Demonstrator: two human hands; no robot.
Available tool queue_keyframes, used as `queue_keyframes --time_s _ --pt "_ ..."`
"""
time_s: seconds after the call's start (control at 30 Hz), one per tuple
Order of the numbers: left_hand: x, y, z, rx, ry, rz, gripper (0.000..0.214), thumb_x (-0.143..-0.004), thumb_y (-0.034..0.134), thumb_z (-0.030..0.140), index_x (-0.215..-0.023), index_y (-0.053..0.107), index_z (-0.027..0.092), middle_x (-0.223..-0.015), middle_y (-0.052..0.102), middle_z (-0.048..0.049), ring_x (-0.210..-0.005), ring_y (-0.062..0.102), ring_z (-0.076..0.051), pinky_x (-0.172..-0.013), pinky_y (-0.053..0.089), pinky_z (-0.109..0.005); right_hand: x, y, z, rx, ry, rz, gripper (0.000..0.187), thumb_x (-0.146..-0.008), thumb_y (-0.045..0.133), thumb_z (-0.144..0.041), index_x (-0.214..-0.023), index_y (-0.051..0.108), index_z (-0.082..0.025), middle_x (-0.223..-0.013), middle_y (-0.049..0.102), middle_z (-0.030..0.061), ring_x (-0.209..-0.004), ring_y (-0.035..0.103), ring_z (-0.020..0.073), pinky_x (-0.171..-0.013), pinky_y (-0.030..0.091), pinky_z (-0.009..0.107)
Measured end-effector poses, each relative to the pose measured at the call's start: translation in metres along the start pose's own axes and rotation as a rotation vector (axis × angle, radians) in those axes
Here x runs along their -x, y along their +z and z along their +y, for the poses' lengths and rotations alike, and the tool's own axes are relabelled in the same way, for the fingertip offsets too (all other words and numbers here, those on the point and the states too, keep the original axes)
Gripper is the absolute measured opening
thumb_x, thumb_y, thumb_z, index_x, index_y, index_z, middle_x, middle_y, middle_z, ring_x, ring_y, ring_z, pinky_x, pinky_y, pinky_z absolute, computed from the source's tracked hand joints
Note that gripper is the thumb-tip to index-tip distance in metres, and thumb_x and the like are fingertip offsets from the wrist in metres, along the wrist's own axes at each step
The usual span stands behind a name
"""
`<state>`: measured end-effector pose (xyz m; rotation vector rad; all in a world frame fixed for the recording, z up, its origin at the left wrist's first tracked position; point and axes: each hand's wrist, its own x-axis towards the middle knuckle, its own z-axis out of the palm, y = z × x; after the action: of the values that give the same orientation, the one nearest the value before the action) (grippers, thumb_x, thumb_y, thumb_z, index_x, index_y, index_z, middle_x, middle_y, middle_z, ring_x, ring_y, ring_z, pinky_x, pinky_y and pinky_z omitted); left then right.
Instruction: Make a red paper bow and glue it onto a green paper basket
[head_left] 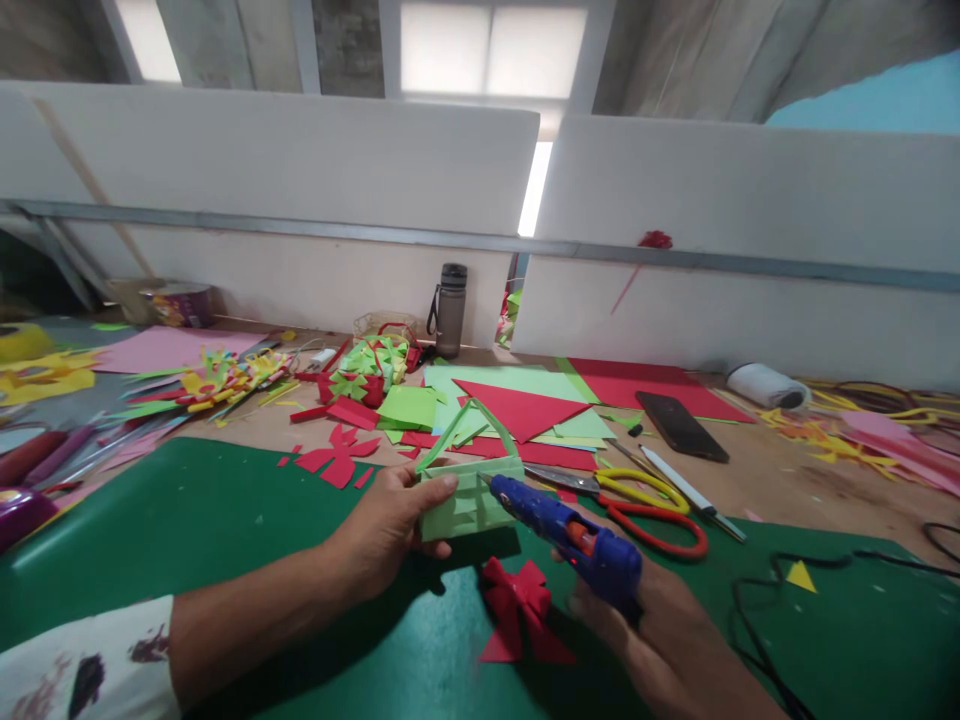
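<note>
My left hand (386, 525) grips a small light-green paper basket (469, 492) with a looped handle, holding it just above the dark green mat (187, 520). My right hand (645, 625) is wrapped around a blue glue gun (574, 535), whose nozzle touches the basket's right side. A red paper bow (521, 605) lies on the mat between my hands, below the basket.
Red-and-yellow scissors (637, 505), a pen (690, 490) and a black phone (681, 425) lie right of the basket. Red and green paper sheets (517, 405), cut-outs, a grey bottle (450, 310) and a white roll (766, 385) fill the table behind. A black cord (757, 620) crosses the mat at right.
</note>
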<state>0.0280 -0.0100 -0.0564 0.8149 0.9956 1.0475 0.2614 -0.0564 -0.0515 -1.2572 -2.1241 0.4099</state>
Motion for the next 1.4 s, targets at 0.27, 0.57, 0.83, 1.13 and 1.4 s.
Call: queue_keyframes --time_s 0.27,0.57,0.83,1.13,1.4 --pt "0.0017 0.0030 -0.0010 -0.027 -0.028 0.030 0.024 -0.081 0.065 0.024 -0.100 0.060 0.010 -0.083 0.065 -0.0085 -0.063 0.062 -0.015 -0.041 0.051 -0.020 0.0044 0.0038 -0.0006 0.006 -0.040 0.020 0.043 -0.088 0.051 -0.029 -0.131 0.053 -0.019 -0.117 0.068 0.0080 -0.102 0.067 0.0227 -0.083 0.055 0.028" --pt "0.0012 0.0011 -0.0035 -0.043 -0.030 0.015 0.025 -0.081 0.065 0.026 -0.099 0.061 0.010 -0.079 0.065 -0.0075 -0.060 0.061 -0.014 -0.040 0.051 -0.021 0.0041 0.0027 -0.0012 0.017 -0.011 0.017 0.046 -0.089 0.051 -0.031 -0.133 0.051 -0.019 -0.116 0.069 0.0072 -0.104 0.066 0.0229 -0.082 0.055 0.027" --pt "0.0009 0.0016 -0.0039 -0.041 -0.045 0.015 0.030 -0.078 0.067 0.029 -0.101 0.060 0.010 -0.083 0.065 -0.0098 -0.063 0.062 -0.016 -0.041 0.050 -0.021 0.0054 0.0047 -0.0019 -0.004 0.018 -0.013 0.047 -0.089 0.051 -0.028 -0.135 0.048 -0.019 -0.113 0.070 0.0078 -0.092 0.070 0.0205 -0.077 0.056 0.027" --pt "0.0040 0.0045 0.0004 -0.030 -0.047 0.038 0.024 -0.080 0.065 0.026 -0.100 0.061 0.011 -0.082 0.065 -0.0089 -0.062 0.061 -0.015 -0.040 0.050 -0.020 0.0048 0.0047 -0.0013 -0.031 -0.011 -0.022 0.045 -0.090 0.050 -0.028 -0.134 0.049 -0.017 -0.118 0.068 0.0097 -0.101 0.067 0.0228 -0.081 0.055 0.028" --pt "0.0038 0.0037 -0.0017 0.000 -0.037 0.021 0.027 -0.077 0.069 0.028 -0.097 0.062 0.012 -0.083 0.066 -0.0093 -0.064 0.064 -0.016 -0.039 0.049 -0.019 0.0074 0.0042 0.0020 0.010 0.011 -0.040 0.048 -0.091 0.048 -0.033 -0.136 0.045 -0.015 -0.121 0.066 0.0116 -0.108 0.064 0.0231 -0.087 0.052 0.029"
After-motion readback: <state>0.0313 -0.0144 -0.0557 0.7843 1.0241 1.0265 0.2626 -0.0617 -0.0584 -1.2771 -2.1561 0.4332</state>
